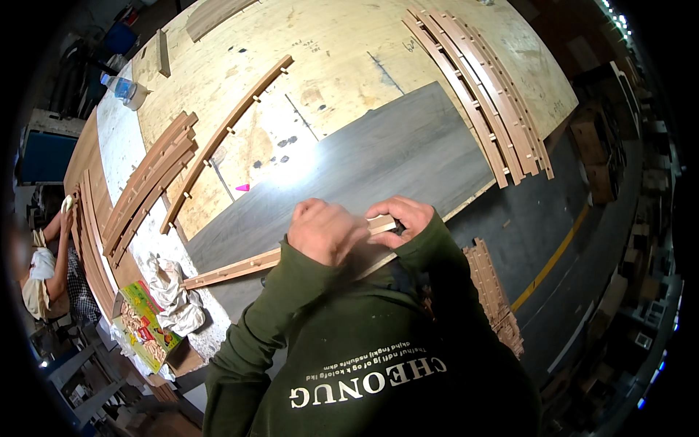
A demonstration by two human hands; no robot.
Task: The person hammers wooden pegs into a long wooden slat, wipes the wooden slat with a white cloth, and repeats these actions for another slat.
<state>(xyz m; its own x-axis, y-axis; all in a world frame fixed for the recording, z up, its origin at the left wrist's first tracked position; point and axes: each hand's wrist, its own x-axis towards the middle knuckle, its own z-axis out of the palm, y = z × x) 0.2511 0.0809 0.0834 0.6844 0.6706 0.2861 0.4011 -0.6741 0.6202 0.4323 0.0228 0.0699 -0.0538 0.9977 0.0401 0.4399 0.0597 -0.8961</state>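
A long wooden strip with short pegs (233,271) lies across my front, from the cloth on the left to my hands. My right hand (409,215) is closed round its right end, with a small dark thing under the fingers that I cannot make out. Close beside it, my left hand (324,229) is curled over the strip, knuckles up and slightly blurred; whatever its fingers hold is hidden. Beneath both hands is a grey wood-grain board (393,146) on the pale plywood table (335,44).
A curved pegged strip (226,135) and a small pink cone (242,188) lie ahead. Similar strips are grouped at left (153,182) and right (477,91). A crumpled white cloth (175,298), printed carton (142,320) and plastic bottle (124,89) are on the left, near another person (54,269).
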